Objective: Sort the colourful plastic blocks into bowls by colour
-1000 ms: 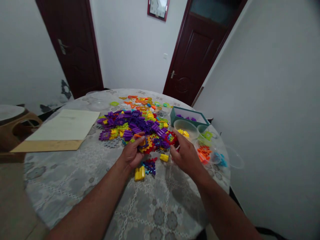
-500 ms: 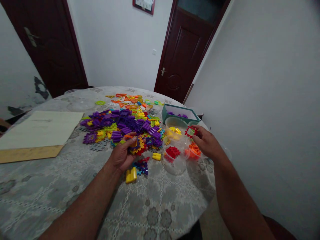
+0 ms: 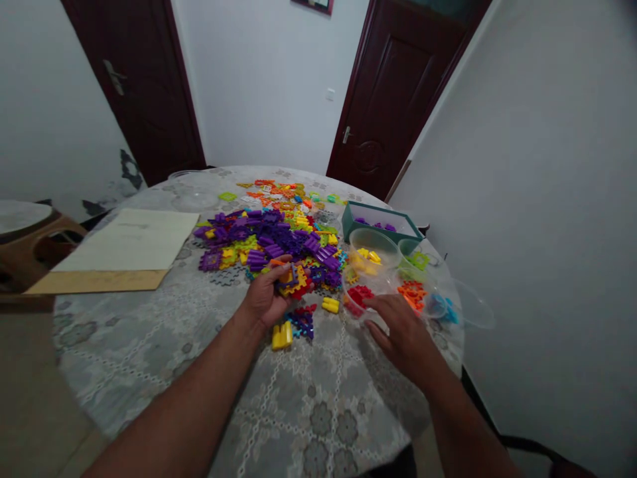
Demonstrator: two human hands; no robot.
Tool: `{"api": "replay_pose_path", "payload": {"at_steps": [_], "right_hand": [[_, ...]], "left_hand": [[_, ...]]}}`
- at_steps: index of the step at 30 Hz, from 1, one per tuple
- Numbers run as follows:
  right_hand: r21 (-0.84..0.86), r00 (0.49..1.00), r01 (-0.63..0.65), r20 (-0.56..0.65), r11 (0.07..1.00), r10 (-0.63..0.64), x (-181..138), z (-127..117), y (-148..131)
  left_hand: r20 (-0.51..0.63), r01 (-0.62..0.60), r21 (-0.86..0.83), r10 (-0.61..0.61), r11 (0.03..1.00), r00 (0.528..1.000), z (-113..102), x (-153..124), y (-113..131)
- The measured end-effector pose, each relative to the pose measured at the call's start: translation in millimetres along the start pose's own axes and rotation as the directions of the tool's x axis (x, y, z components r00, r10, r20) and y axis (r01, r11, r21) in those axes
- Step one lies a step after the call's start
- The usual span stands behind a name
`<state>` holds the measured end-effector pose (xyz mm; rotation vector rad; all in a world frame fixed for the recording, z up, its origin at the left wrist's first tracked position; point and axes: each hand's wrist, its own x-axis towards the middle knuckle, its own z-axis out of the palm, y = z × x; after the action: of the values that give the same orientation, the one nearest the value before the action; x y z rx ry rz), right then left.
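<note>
My left hand [image 3: 267,297] is closed on a cluster of joined plastic pieces, orange, purple, yellow and red [image 3: 293,279], at the near edge of a big heap of mostly purple and yellow pieces [image 3: 269,240]. My right hand [image 3: 402,330] hovers palm down with its fingers stretched out and holds nothing. It is just in front of a clear bowl of red pieces [image 3: 359,296]. A loose yellow piece [image 3: 281,336] and a small purple and blue cluster [image 3: 301,322] lie on the cloth between my hands.
Clear bowls hold yellow [image 3: 369,255], green [image 3: 418,259], orange [image 3: 411,292] and blue pieces [image 3: 446,311]. A teal box [image 3: 381,220] stands behind them. A pale board [image 3: 124,249] lies at the table's left. Orange and mixed pieces [image 3: 279,192] are scattered at the back. Two dark doors stand behind.
My right hand has dropped from above the bowls to in front of the red bowl, and the red frame it held is gone from it. My left hand keeps its cluster.
</note>
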<state>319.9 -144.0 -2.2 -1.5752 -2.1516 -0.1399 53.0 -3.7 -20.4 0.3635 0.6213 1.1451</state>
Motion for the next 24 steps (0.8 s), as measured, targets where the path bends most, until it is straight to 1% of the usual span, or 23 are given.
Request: {"api": "replay_pose_path", "payload": {"at_steps": [3,6,9,11,13,15,18,21,24], "right_hand": [[-0.046,0.999,-0.002,-0.041,0.999,0.0,2,13,3],[-0.074,0.995,-0.002,-0.098,0.997,-0.005,5,11,0],[-0.044,0.989,0.017,-0.145,0.999,-0.023,12,1,-16],[0.006,0.987,0.057,-0.148,0.998,-0.055,23,-3,-33],[0.052,0.986,0.109,-0.135,0.993,-0.101,37,-1,-50],[0.075,0.984,0.143,-0.118,0.987,-0.134,53,7,-65],[0.069,0.985,0.165,-0.063,0.984,-0.16,71,26,-80],[0.047,0.984,0.172,-0.05,0.984,-0.17,80,44,-86],[0.027,0.981,0.183,-0.065,0.983,-0.181,80,52,-86]], "left_hand": [[0.008,0.015,-0.019,-0.015,1.0,1.0,1,-1,1],[0.028,0.023,-0.037,-0.022,0.999,0.999,1,-2,2],[0.07,0.039,-0.033,-0.037,0.999,0.997,0,-3,1],[0.099,0.055,-0.017,-0.053,0.998,0.994,-1,-4,0],[0.127,0.077,-0.003,-0.076,0.997,0.989,-1,-5,0],[0.163,0.1,0.006,-0.099,0.995,0.982,-2,-6,-1],[0.206,0.104,0.0,-0.101,0.995,0.973,-4,-5,-2],[0.209,0.087,-0.013,-0.082,0.996,0.974,-5,-4,-2],[0.19,0.076,-0.015,-0.071,0.997,0.979,-4,-3,-1]]}}
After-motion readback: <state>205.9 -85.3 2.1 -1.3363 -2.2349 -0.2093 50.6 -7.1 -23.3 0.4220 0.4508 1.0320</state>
